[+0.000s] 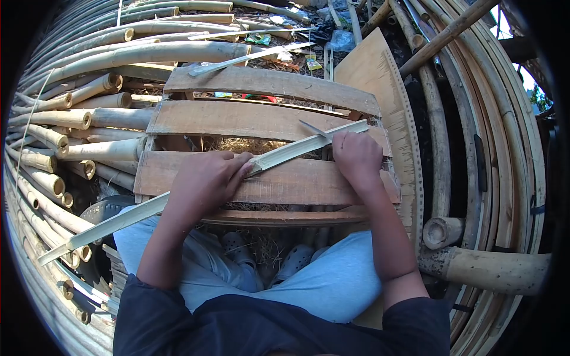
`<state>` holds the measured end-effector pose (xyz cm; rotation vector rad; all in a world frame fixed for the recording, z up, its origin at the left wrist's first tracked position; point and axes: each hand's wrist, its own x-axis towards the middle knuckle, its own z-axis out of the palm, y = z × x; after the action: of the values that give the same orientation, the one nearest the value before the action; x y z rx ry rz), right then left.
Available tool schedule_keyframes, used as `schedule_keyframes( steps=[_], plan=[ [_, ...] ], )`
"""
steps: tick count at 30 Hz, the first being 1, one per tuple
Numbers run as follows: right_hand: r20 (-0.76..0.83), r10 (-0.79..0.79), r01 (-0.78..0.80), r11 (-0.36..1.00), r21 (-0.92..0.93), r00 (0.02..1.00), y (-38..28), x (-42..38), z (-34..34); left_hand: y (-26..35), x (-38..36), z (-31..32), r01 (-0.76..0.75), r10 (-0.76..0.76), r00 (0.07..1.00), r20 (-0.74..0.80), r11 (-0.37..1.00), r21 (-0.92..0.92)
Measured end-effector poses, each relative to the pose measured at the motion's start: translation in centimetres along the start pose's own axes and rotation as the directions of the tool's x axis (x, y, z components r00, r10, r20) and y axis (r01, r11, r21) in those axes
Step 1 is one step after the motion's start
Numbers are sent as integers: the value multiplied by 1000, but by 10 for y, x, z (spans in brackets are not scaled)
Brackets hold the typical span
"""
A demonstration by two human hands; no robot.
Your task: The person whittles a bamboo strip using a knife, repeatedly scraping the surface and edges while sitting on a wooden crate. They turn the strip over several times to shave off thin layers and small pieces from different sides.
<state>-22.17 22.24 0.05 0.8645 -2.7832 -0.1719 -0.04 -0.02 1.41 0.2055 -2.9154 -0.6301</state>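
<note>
A long split bamboo strip (291,152) lies slantwise across a slatted wooden bench (249,121), its near end reaching past my left forearm to the lower left. My left hand (208,178) is closed around the strip and presses near the bench's front slat. In my right hand (358,157) is a knife (314,129), of which only the blade shows; it crosses the strip close to its far end. The knife's handle is hidden inside my fist. At my left fingertips the strip has a rough, frayed patch.
Bamboo poles (77,118) are stacked along the left. A plywood sheet (380,89) leans at the bench's right, with long bamboo lengths (510,130) beyond it. Another pale strip (255,57) rests on the bench's back slat. A thick bamboo pole (493,270) juts in at the lower right.
</note>
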Motion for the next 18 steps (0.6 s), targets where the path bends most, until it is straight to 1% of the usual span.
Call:
schedule_keyframes(
  steps=[1, 2, 4, 5, 6, 8, 9, 10, 12, 13, 14, 16, 17, 18],
  plan=[
    [-46, 31, -29, 998, 49, 998, 9, 3, 6, 0, 0, 1, 4, -4, 1000, 5, 1000, -13],
    [-39, 36, -34, 998, 49, 999, 21, 9, 12, -1, -1, 2, 1, -1, 1000, 12, 1000, -15],
    [-1, 216, -216, 976, -35, 976, 29, 27, 2, -3, -1, 3, -33, 33, 999, -3, 999, 18],
    [53, 187, -183, 981, -64, 981, 26, 20, -1, -2, -1, 3, -34, 34, 999, -7, 999, 17],
    [45, 186, -183, 981, -65, 981, 21, 15, -1, -2, 0, 1, -14, 14, 1000, 1, 1000, -1],
    [21, 36, -36, 999, 0, 999, 16, 6, 6, -1, 0, -1, 7, -6, 1000, 14, 1000, -20],
    [-64, 92, -91, 996, 18, 994, 28, 10, 14, -1, 1, -1, -4, 4, 1000, 16, 1000, 2],
    [-54, 101, -100, 995, 18, 993, 36, 14, 14, -1, 0, -1, -16, 15, 1000, 21, 1000, 23],
    [50, 281, -279, 959, -39, 958, 44, 26, 7, -2, -1, 1, -23, 23, 1000, 11, 1000, -11],
    [-16, 197, -197, 979, -48, 980, 34, 16, 5, -2, 0, 1, -26, 26, 1000, -8, 999, -41],
    [-23, 195, -196, 979, -48, 981, 34, 16, 5, -3, 1, 0, -27, 27, 1000, -15, 999, -39],
    [-55, 99, -98, 995, 27, 994, 33, 9, 13, -2, 0, 2, -26, 24, 999, -28, 999, -42],
    [-86, 194, -193, 981, 17, 977, 49, 17, 23, -2, -1, 1, -30, 29, 999, -16, 999, -43],
    [-79, 199, -198, 980, 15, 977, 48, 14, 19, 0, 0, 0, -12, 12, 1000, 21, 1000, -21]
  ],
)
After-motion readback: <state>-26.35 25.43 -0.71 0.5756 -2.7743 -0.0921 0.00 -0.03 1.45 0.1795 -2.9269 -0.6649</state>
